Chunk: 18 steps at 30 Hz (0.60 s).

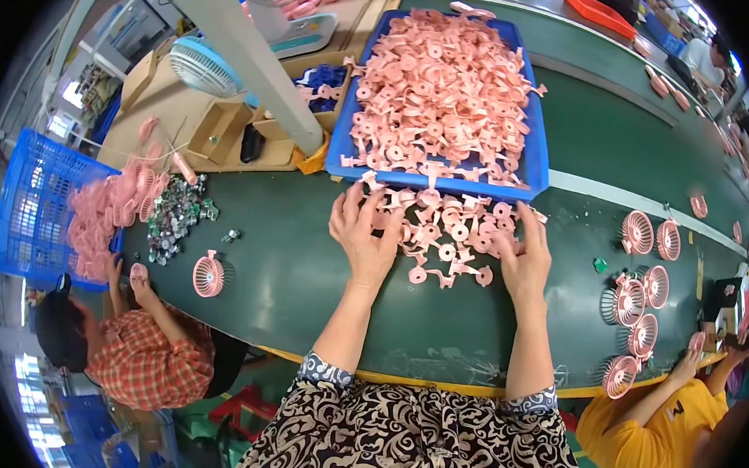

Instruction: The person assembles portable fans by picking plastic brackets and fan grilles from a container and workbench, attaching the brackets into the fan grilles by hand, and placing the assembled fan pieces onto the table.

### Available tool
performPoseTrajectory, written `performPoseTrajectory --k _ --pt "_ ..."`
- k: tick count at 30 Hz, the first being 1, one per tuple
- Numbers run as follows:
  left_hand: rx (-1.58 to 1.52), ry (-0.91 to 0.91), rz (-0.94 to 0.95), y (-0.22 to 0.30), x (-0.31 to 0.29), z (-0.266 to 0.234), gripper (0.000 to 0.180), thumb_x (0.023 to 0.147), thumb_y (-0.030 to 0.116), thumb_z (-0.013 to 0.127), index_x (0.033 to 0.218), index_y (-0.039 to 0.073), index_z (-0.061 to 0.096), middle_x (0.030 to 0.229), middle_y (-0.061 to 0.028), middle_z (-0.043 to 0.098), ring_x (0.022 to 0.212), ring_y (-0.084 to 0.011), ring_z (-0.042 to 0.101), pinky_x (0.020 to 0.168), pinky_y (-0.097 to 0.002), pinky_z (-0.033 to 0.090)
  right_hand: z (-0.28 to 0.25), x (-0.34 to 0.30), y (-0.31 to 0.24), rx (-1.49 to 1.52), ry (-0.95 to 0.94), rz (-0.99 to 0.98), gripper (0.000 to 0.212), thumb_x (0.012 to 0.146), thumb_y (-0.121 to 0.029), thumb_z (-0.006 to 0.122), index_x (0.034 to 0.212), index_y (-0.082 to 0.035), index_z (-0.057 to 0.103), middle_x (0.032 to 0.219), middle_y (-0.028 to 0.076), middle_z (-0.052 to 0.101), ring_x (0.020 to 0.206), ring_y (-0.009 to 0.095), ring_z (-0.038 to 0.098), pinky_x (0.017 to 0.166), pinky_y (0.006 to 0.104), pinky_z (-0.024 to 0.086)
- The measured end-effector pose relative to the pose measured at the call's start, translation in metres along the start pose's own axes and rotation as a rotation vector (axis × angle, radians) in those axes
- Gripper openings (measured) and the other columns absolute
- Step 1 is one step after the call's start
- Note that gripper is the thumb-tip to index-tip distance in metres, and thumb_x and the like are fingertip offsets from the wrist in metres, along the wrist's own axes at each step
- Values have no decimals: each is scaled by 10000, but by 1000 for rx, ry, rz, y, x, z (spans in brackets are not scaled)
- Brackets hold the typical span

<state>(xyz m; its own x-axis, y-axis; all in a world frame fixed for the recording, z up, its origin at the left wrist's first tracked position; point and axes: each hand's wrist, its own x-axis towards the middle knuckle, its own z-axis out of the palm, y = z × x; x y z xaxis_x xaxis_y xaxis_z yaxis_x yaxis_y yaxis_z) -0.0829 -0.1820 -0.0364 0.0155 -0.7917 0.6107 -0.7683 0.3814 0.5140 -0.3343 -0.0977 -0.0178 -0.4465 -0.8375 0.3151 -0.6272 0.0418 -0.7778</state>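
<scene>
A heap of small pink plastic parts (447, 252), each with a ring and a short arm, lies on the green table in front of me. My left hand (366, 240) is at the heap's left side, fingers apart and curved, touching the outer parts. On the opposite side my right hand (525, 263) has its fingers spread against the heap; some fingertips are hidden among the parts. Neither hand grips a part that I can make out. Just beyond them stands a blue tray (487, 190), piled high with the same pink parts (441, 85).
Pink round fan grilles (639, 233) stand at the right, and a single grille (208, 276) at the left. Small metallic pieces (172, 219) lie near a blue basket (45, 208). A grey post (257, 58) rises at the back left. Co-workers sit on both sides.
</scene>
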Motion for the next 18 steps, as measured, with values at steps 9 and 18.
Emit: performPoseTrajectory --k 9,18 --pt "-120 114 -49 -12 3 -20 371 909 192 723 1251 63 652 1414 -175 557 1348 -397 444 1131 -519 344 7 11 37 250 235 181 365 1085 -305 587 1191 16 726 918 47 718 851 117 641 767 262 510" --pt "65 295 -116 -70 3 -100 401 865 120 706 1256 61 636 1371 -163 581 1314 -408 463 1120 -530 362 -6 21 71 592 204 356 363 1065 -344 629 940 -23 743 714 -64 536 599 14 415 524 208 286"
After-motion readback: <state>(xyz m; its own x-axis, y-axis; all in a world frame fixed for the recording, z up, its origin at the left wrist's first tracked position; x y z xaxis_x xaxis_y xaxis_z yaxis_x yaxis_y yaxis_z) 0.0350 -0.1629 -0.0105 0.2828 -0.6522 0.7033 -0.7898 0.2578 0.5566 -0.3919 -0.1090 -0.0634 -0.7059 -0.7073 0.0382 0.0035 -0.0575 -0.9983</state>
